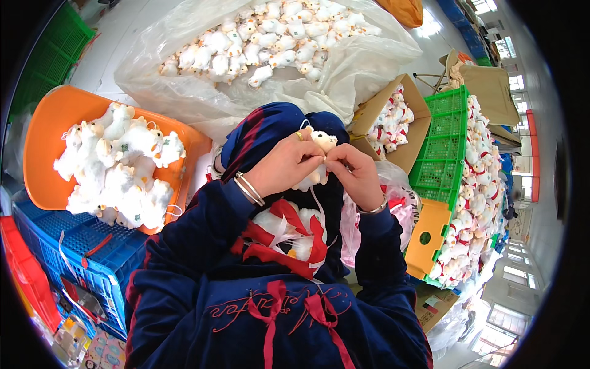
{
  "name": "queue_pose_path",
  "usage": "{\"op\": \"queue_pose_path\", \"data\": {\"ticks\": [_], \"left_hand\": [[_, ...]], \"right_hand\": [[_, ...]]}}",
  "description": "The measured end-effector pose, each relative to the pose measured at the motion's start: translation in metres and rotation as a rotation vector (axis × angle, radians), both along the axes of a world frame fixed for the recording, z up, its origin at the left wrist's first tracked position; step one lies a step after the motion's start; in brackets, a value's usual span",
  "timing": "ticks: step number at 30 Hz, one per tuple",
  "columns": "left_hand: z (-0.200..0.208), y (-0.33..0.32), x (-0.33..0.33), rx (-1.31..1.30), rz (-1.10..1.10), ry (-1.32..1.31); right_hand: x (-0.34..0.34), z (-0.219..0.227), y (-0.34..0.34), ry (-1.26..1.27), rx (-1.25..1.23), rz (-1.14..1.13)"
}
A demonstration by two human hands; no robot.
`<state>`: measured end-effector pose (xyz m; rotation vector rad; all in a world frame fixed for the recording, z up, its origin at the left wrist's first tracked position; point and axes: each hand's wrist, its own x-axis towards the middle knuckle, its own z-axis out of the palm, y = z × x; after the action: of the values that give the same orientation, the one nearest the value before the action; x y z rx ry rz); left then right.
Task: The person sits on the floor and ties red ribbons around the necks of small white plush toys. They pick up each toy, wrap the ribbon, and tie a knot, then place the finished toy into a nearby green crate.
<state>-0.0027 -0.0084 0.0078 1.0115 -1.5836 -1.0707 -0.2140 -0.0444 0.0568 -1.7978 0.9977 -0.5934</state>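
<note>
Over my lap, a small white plush toy [324, 141] with a hanging loop is held upright between my hands. My left hand [284, 163] is closed at its left side, thumb and forefinger pinching a thin pale ribbon at the neck. My right hand [356, 176] pinches the same spot from the right, fingertips almost touching the left ones. What exactly lies between the fingertips is too small to make out. The loose pale ribbon [318, 203] trails below the toy. Red fabric pieces [287, 212] and more white plush lie on my lap under my wrists.
White toys fill an orange bin [43, 154] on my left, above a blue crate [46, 224]. Ahead, a large clear plastic sheet [144, 77] bears many more. On the right stand a cardboard box [413, 144] and green crate [437, 138] beside toys with red scarves.
</note>
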Motion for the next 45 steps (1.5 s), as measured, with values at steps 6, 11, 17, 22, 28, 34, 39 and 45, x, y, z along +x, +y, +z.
{"op": "queue_pose_path", "data": {"ticks": [6, 11, 17, 22, 28, 34, 39, 45], "left_hand": [[0.002, -0.002, 0.002, 0.065, -0.05, -0.04], [-0.004, -0.003, 0.001, 0.044, -0.039, -0.05], [0.001, -0.003, 0.003, 0.095, -0.055, -0.048], [-0.002, -0.002, 0.003, 0.06, -0.026, 0.015], [-0.001, 0.0, 0.002, 0.099, -0.015, 0.062], [-0.003, 0.0, 0.003, 0.041, -0.009, 0.06], [-0.006, 0.004, 0.003, -0.029, 0.017, 0.06], [-0.005, 0.004, 0.001, -0.047, 0.086, -0.002]], "right_hand": [[-0.001, 0.011, -0.008, 0.103, -0.198, 0.168], [0.004, 0.025, -0.009, 0.247, -0.022, 0.116], [0.014, 0.021, -0.005, 0.291, -0.052, 0.03], [0.022, 0.022, 0.005, 0.333, -0.216, 0.006], [0.024, 0.008, 0.02, 0.289, -0.328, -0.112], [0.028, -0.024, 0.031, 0.126, -0.485, -0.23], [0.022, -0.037, 0.034, 0.044, -0.628, -0.211], [0.018, -0.04, 0.032, 0.012, -0.657, -0.17]]}}
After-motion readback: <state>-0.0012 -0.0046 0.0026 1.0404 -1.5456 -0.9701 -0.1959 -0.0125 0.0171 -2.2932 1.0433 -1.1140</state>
